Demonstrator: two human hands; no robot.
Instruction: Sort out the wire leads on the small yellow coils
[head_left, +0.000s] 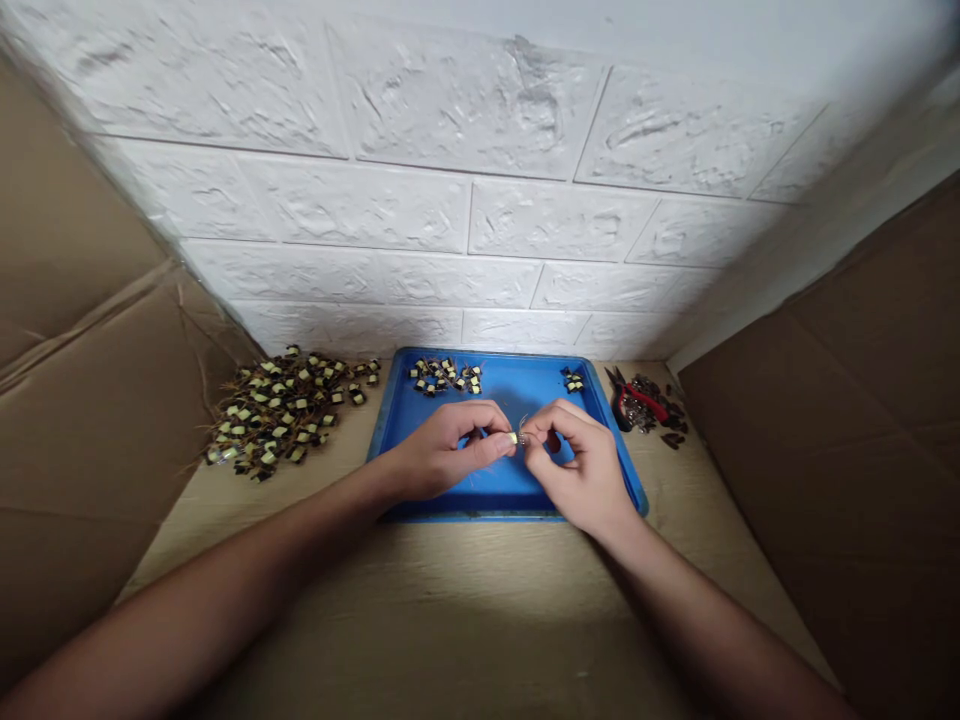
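Above the blue tray point(517, 505), my left hand point(454, 450) pinches a small wire coil wrapped in yellow tape point(514, 438) between thumb and fingertips. My right hand point(581, 465) meets it from the other side, its thumb and forefinger closed on a thin wire point(524, 424) at the coil's pin end. The fingertips partly hide the coil. Similar yellow-taped coils point(442, 376) lie in a group at the tray's back left, and a smaller group of coils point(572, 380) sits at its back right.
A large heap of taped coils point(277, 410) with loose wires lies left of the tray. To the right, red-handled pliers point(637, 400) rest by a pile of small dark metal pieces point(643, 412). Cardboard walls point(90, 400) flank the wooden table point(465, 620); a white brick-patterned wall point(405, 210) stands behind.
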